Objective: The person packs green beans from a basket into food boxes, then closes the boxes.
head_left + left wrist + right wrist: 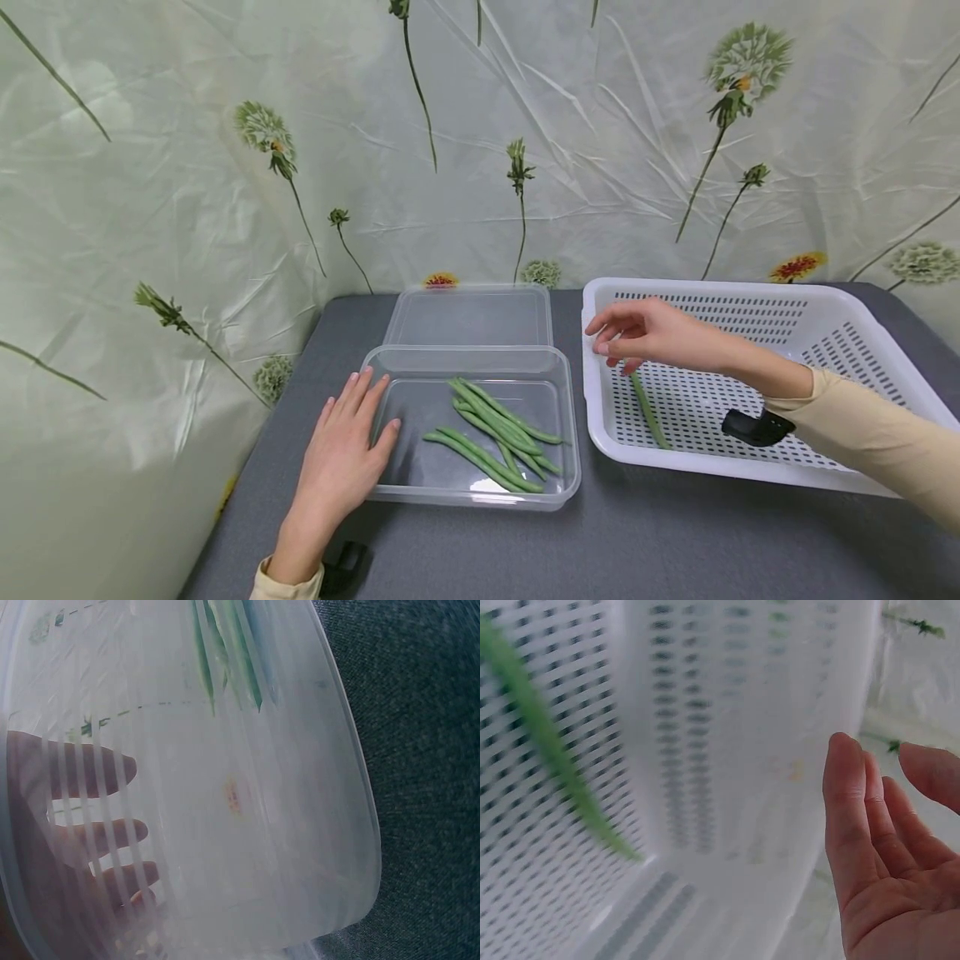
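My left hand point(342, 450) rests along the left side of a clear plastic container point(468, 503), fingers straight and spread. Several green beans point(498, 425) lie in the right half of that container. In the left wrist view the fingers point(94, 769) show through its see-through wall. Over the left rim of a white perforated basket point(592, 392) hovers my right hand point(660, 333), its fingers loosely bent and holding nothing. Beneath it, one green bean point(648, 410) lies on the basket floor. The right wrist view shows this hand point(900, 862) above the basket wall, thumb apart from the fingers.
A clear flat lid point(471, 315) lies behind the container, against the flower-printed backdrop point(450, 225). Container and basket stand side by side on a grey cloth-covered table point(525, 554), a narrow gap between them. The basket reaches toward the table's right edge.
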Demonstrator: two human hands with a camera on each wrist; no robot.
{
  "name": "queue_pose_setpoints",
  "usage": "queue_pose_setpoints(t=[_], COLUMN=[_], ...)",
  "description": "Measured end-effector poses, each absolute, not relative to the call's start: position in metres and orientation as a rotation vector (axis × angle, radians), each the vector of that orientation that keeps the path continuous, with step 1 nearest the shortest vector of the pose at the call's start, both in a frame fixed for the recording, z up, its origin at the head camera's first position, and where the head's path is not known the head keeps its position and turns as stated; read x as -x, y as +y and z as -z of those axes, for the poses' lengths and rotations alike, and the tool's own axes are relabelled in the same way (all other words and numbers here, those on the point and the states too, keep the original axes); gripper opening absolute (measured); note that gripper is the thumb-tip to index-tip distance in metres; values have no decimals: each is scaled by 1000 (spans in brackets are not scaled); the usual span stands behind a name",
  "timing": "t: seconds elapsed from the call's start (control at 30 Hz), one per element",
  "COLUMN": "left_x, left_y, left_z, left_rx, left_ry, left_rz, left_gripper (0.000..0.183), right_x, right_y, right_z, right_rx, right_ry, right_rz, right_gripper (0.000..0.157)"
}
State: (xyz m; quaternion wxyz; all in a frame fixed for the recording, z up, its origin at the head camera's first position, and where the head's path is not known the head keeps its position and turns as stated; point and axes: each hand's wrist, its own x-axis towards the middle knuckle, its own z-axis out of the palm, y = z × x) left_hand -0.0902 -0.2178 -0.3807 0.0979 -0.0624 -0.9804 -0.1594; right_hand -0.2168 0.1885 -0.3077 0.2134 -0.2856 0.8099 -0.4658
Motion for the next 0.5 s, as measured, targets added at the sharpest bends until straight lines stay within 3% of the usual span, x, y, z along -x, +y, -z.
queue_pose_setpoints(t=[0.5], left_x=[90], left_y=[-217], left_z=[382], left_rx=[178], left_ry=[-2890], left_rz=[473], left_gripper=[60], right_x=[228], right_y=[244], right_z=[350], right_rx=[686], right_ry=[2085], right_rz=[1118], right_gripper=[49])
